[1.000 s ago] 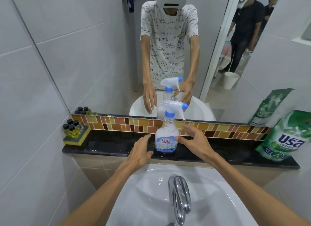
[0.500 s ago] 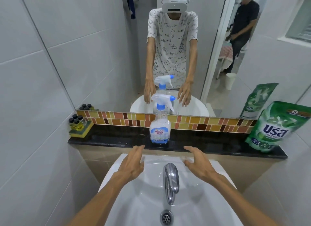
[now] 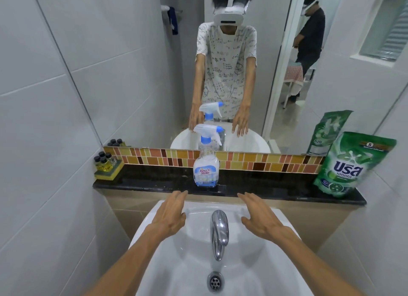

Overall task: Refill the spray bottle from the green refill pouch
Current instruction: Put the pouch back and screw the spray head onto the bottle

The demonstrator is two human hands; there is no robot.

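A clear spray bottle with a white and blue trigger head stands upright at the middle of the black ledge, cap on. The green refill pouch leans against the wall at the ledge's right end. My left hand hovers over the sink's back rim, below and left of the bottle, fingers spread and empty. My right hand hovers level with it to the right of the tap, also spread and empty. Neither hand touches the bottle.
A white sink with a chrome tap and drain lies under my arms. Several small black-capped bottles sit on a yellow sponge at the ledge's left end. A mirror above shows me and another person.
Both hands drew back from beside the bottle on the ledge to above the sink's rim. The bottle stays standing on the ledge. The view tilted up and back.
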